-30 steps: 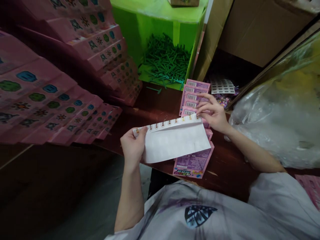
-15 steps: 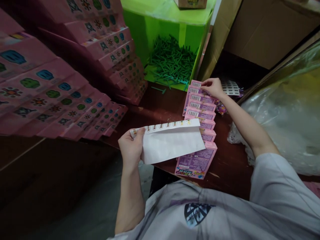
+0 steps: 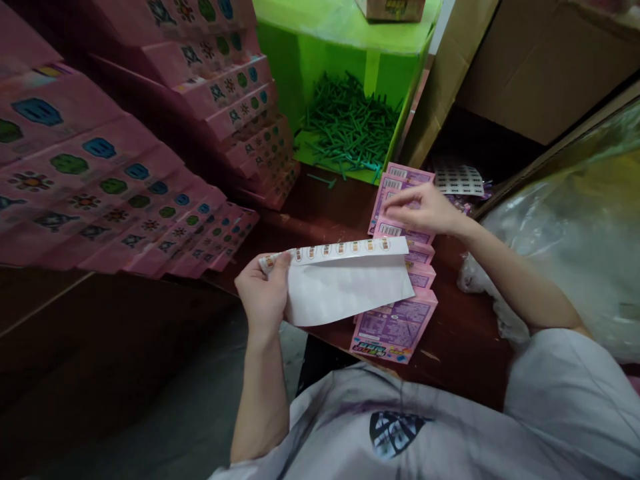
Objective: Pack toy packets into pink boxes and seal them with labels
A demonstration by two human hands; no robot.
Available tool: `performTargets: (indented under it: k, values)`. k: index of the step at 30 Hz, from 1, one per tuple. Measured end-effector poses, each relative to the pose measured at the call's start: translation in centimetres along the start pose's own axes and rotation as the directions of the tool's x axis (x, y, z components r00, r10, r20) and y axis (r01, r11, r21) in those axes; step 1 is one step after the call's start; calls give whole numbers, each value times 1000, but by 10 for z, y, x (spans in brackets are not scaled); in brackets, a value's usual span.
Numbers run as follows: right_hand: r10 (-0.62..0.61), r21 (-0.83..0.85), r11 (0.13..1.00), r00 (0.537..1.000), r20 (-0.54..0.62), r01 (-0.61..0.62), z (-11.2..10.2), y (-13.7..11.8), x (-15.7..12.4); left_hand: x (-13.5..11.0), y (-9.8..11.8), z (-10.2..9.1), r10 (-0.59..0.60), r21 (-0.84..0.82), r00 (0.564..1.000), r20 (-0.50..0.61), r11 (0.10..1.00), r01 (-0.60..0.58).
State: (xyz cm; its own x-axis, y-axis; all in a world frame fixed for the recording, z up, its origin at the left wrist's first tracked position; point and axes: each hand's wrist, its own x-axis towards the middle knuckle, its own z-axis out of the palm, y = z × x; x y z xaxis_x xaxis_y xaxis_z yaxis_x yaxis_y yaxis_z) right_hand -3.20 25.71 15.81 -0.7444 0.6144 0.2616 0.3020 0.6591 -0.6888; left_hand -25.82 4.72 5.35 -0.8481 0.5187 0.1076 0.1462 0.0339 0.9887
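My left hand [image 3: 264, 293] is closed on the left end of a white sticker sheet [image 3: 350, 287]. A strip of round printed stickers runs along the sheet's folded-over top edge. Beneath and behind the sheet, several pink and purple boxes [image 3: 395, 327] stand in an overlapping row, barcodes showing at their upper ends. My right hand [image 3: 425, 210] hovers over the far part of this row, fingers stretched to the left with thumb and forefinger slightly apart. I see nothing between them. The sheet covers part of the nearer boxes.
Pink boxes with coloured figures [image 3: 115, 187] are stacked along the left. A bright green carton [image 3: 280, 80] at the back holds many small green sticks [image 3: 350, 127]. To the right are another sticker sheet [image 3: 459, 180], a clear plastic bag [image 3: 565, 260] and brown cardboard [image 3: 515, 73].
My right hand has left the farthest box and come nearer along the row, towards the sheet. My left hand keeps the sheet in nearly the same place.
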Motion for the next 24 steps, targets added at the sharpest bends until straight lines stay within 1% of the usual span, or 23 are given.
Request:
performTargets:
  k: [1,2,3,6,7,9,10,11,13,14,15,17,20,22,24]
  values:
    - [-9,27,1000,992,127,6,5,-10,-8,0,1,1,9,3,1000,-2,1000,-9]
    - [-12,46,999,980,201,3,9,-17,-14,0,1,2,17,6,1000,1,1000,-17]
    - [-12,58,998,974,224,-1,12,-21,-19,1,2,4,23,11,1000,8,1000,-24]
    - [-17,88,996,988,153,4,15,-21,-25,1,0,8,34,20,999,31,999,-34]
    - [-31,98,995,989,147,17,15,-19,-26,2,-1,9,33,18,999,33,999,-34]
    - [-76,136,989,986,146,57,13,-15,-23,3,-4,10,28,11,999,31,1000,-28]
    - [-90,165,984,988,125,69,12,-11,-20,4,-6,10,22,8,999,28,1000,-23]
    - [-89,193,979,993,79,72,9,-5,-14,5,-8,10,15,8,1000,24,1000,-15]
    - [-33,208,977,996,-83,50,-2,15,3,6,-10,8,-1,11,1000,13,1000,1]
    - [9,181,983,985,-171,23,-9,29,15,6,-11,7,-6,16,1000,11,1000,6]
    - [43,132,991,968,-248,-10,-18,46,28,6,-11,5,-8,22,1000,11,1000,8]
    - [95,0,995,934,-344,-101,-35,82,54,5,-11,1,-8,35,1000,11,999,8]
    - [164,-102,970,899,-405,-223,-51,126,79,5,-13,-8,-17,57,1000,-19,998,18]
    - [179,-144,955,892,-414,-259,-53,142,84,7,-17,-18,-38,48,997,-68,998,42]
    - [159,-219,940,903,-400,-263,-50,150,84,11,-25,-31,-75,18,987,-141,997,78]
